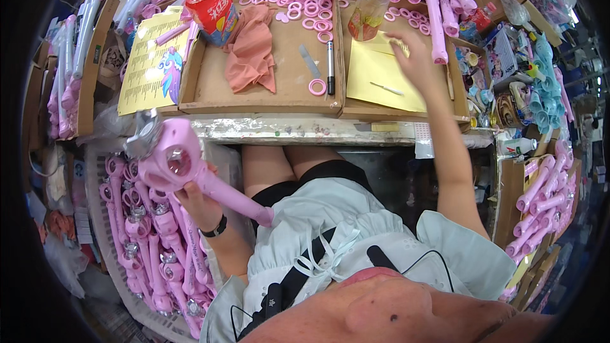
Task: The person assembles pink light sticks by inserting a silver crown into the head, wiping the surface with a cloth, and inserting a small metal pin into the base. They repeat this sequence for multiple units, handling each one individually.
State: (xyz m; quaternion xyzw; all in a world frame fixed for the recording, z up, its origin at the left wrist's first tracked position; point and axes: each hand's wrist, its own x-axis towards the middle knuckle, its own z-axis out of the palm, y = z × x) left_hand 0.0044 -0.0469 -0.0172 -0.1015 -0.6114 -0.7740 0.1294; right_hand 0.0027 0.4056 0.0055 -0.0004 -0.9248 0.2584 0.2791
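Note:
My left hand (198, 202) is closed around a pink toy wand (222, 192) with a round head and a silvery crown piece (145, 134) at its top. The wand is tilted over the crate at my left, its handle end by my waist. My right hand (410, 57) is stretched over the right cardboard tray (454, 98), fingers apart, with nothing seen in them. Beneath and beside it lie yellow paper sheets (375, 71). Close to its fingertips stand a clear drink bottle (367, 13) and several small pink rings (416, 22).
A white crate (101, 241) of similar wands stands at my left. The left tray (210, 105) holds a red-labelled bottle (213, 9), an orange cloth (254, 51), a black marker (330, 67), a blade (309, 60) and more rings. More pink wands (543, 197) lie at the right.

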